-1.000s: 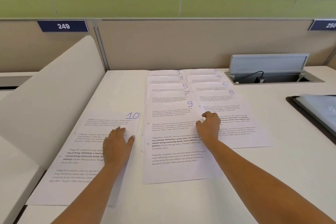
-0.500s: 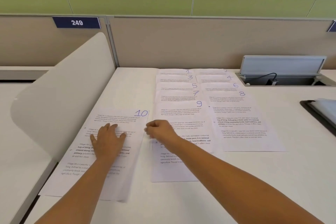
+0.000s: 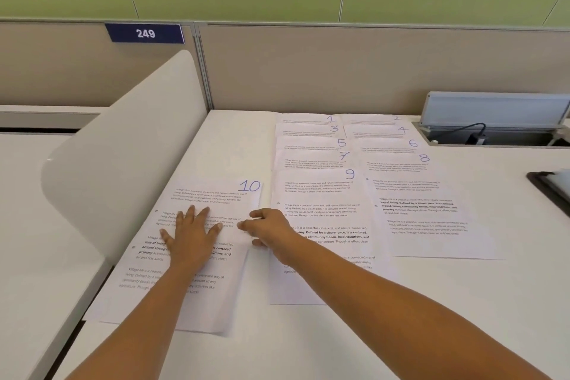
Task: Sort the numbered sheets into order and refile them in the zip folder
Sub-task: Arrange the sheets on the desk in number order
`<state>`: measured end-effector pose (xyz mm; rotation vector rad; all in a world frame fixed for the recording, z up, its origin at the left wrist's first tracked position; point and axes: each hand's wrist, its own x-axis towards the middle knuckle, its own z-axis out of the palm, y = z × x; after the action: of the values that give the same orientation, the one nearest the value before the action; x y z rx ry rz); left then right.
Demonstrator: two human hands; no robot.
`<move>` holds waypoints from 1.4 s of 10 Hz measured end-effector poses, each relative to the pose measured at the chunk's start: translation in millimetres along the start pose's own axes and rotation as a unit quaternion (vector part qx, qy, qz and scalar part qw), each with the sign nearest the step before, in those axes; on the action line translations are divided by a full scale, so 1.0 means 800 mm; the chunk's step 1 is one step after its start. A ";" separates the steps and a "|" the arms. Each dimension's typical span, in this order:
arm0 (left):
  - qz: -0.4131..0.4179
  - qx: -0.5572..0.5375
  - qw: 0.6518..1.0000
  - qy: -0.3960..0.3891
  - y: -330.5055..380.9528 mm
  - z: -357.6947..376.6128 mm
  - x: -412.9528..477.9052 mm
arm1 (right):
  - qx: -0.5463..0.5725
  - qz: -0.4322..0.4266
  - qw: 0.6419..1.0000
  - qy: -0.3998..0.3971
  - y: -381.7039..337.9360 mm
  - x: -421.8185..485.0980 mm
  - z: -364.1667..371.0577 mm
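Left hand [image 3: 192, 236] spread flat on sheet 10 [image 3: 212, 194] at lower left of the white counter [image 3: 431, 302], right hand [image 3: 268, 230] pinching that sheet's right edge, sheets 1 to 9 [image 3: 308, 163] overlapped in two columns at centre

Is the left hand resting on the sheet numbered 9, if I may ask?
No, the left hand rests flat on sheet 10, beside sheet 9.

The sheets [image 3: 320, 216] are thin matt white paper. The desk [image 3: 401, 318] is smooth, matt white. The divider [image 3: 123, 157] looks like smooth, faintly glossy plastic; the partition [image 3: 308, 71], beige cloth.
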<state>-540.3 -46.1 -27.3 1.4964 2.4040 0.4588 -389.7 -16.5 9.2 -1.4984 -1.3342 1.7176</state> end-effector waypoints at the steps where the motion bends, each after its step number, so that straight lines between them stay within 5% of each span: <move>1: 0.000 -0.004 1.000 0.002 0.000 0.001 0.001 | -0.034 -0.012 0.999 -0.008 0.002 -0.005 0.005; 3: -0.004 -0.022 1.000 0.006 -0.002 0.001 0.001 | -0.054 -0.031 0.996 0.062 0.001 -0.003 0.006; 6: -0.006 -0.024 1.000 0.003 0.002 0.002 -0.002 | -0.004 0.018 1.000 0.009 -0.008 -0.007 0.005; 9: -0.011 -0.068 0.998 0.013 0.005 -0.003 -0.010 | -0.082 -0.092 0.992 0.037 -0.003 -0.013 0.006; 10: -0.028 -0.114 0.992 0.041 0.007 -0.013 -0.006 | -0.068 -0.120 0.989 0.048 -0.010 -0.017 -0.012; 12: -0.085 -0.247 0.964 0.041 0.026 -0.034 0.002 | 0.050 -0.130 0.988 -0.060 -0.028 -0.039 -0.077; 14: -0.091 -0.398 0.912 0.032 0.076 -0.050 0.003 | 0.154 -0.138 0.977 -0.056 -0.036 -0.065 -0.168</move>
<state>-507.5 -23.8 33.2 0.8859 1.9626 1.2610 -256.5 -3.1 69.9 -1.0077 -1.1991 1.7513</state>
